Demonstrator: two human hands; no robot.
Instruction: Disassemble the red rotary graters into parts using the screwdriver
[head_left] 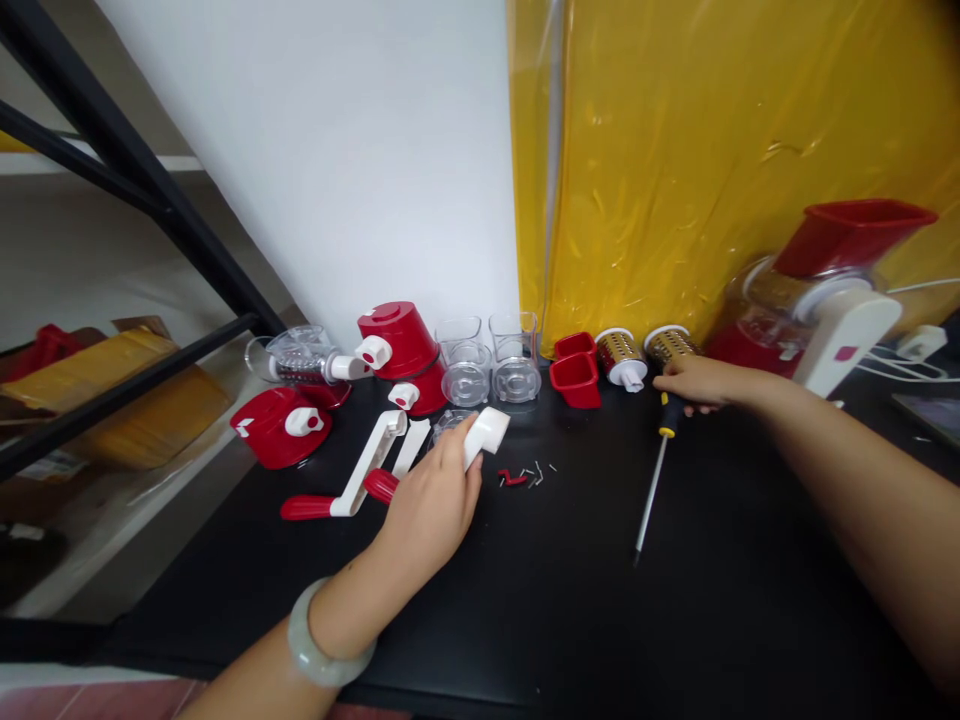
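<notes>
My left hand (431,500) is closed around a white plastic crank handle piece (486,433) above the black table (525,600). A pale bracelet sits on that wrist. Two more white cranks with red grips (352,485) lie just left of it. My right hand (694,383) rests fingers-down on the black and yellow grip of a screwdriver (654,478), whose shaft lies on the table pointing toward me. Two metal grater drums (622,355) stand right behind that hand.
Red housings (397,340), clear cups (465,365), red hoppers (576,372) and a clear drum part (300,360) line the back edge. Small screws and a red clip (521,475) lie mid-table. An assembled grater (817,300) stands at the right, before a yellow sheet (735,150).
</notes>
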